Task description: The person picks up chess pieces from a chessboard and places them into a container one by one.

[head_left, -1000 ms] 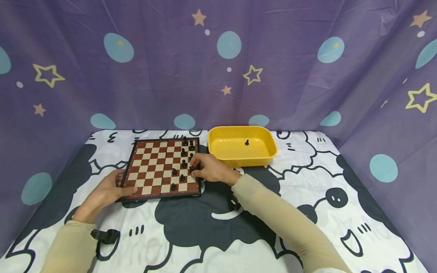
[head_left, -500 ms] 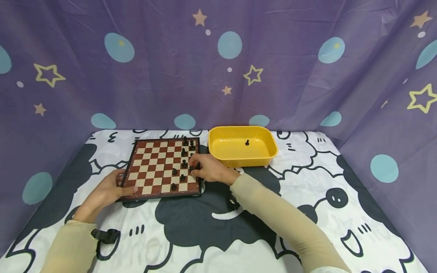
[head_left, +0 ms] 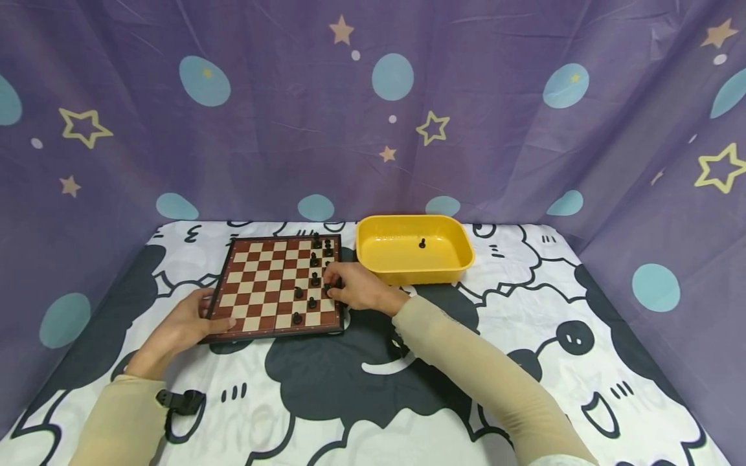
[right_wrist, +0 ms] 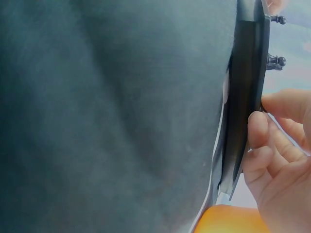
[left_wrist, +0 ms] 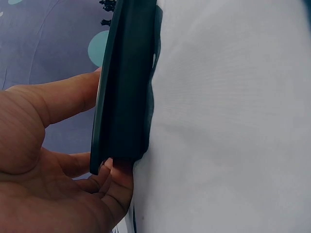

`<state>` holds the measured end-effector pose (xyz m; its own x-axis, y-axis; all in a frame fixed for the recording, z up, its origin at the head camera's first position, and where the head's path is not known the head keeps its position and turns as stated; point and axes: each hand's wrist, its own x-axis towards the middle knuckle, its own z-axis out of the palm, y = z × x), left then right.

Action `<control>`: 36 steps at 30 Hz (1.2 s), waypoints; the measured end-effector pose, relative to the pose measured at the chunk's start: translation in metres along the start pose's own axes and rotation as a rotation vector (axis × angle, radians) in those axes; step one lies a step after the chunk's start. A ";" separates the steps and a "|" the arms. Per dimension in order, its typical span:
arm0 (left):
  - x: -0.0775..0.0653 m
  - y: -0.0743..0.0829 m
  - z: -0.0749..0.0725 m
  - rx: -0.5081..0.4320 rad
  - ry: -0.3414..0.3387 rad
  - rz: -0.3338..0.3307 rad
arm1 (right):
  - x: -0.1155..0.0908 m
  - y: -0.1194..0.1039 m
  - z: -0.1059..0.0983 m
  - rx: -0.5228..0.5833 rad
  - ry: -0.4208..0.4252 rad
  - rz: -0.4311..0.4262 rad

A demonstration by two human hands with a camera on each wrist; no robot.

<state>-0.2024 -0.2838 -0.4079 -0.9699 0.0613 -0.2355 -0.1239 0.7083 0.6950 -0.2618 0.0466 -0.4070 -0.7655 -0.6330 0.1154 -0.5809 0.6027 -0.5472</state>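
A brown-and-cream chessboard [head_left: 250, 285] with a dark rim lies on the cloth. My left hand [head_left: 183, 323] grips its left near corner, thumb on top and fingers under the edge, as the left wrist view confirms. At the board's right edge, my right hand [head_left: 361, 287] pinches a black chess piece [head_left: 328, 291], mostly hidden by the fingers. Other fingers of that hand lie against the board's side in the right wrist view. Several black chess pieces stand on the right-hand squares, including a pawn [head_left: 297, 318] near the front and a piece [head_left: 315, 279] beside my fingertips.
A yellow tray [head_left: 415, 277] stands behind my right hand, close to the board, with one small black chess piece [head_left: 422, 243] inside. The black-and-white patterned cloth [head_left: 245, 427] covers the table. A purple curtain [head_left: 495, 149] hangs behind and at both sides.
The black piece at my right fingertips looked longer and slanted a second ago; now less of it shows. Both hands and the board have stayed nearly in place.
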 end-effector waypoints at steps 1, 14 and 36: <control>0.000 0.000 0.000 0.000 0.001 0.002 | 0.000 0.000 0.000 0.001 0.001 -0.002; -0.002 0.001 -0.001 0.004 -0.001 0.008 | 0.000 0.001 0.001 0.010 0.004 -0.017; -0.001 0.001 0.000 0.006 -0.001 0.003 | -0.007 -0.003 -0.005 0.009 0.006 -0.029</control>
<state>-0.2019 -0.2833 -0.4070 -0.9701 0.0636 -0.2341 -0.1202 0.7122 0.6916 -0.2564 0.0514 -0.4024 -0.7500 -0.6473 0.1364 -0.6005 0.5797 -0.5508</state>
